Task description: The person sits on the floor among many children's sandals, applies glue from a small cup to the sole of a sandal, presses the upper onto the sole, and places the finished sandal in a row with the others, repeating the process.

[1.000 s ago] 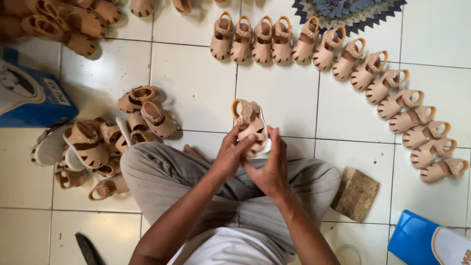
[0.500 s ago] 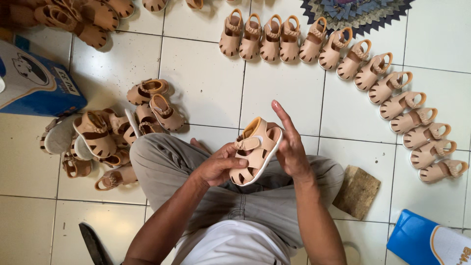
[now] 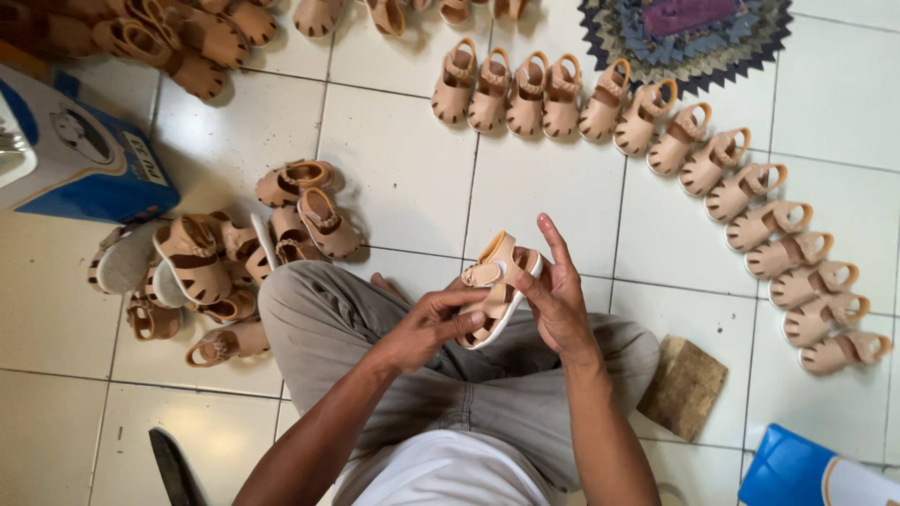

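White tiled floor (image 3: 403, 178) | your left hand (image 3: 427, 328) and right hand (image 3: 558, 300) both clasp one tan sandal (image 3: 497, 286) | fingers curled around it

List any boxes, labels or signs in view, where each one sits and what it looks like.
Blue box: far left on the floor, rectangular, blue sides, white top with a round picture and a small pale label.
Blue package: bottom right corner, cut off by the frame, blue with a white patch.
No signs or screens.
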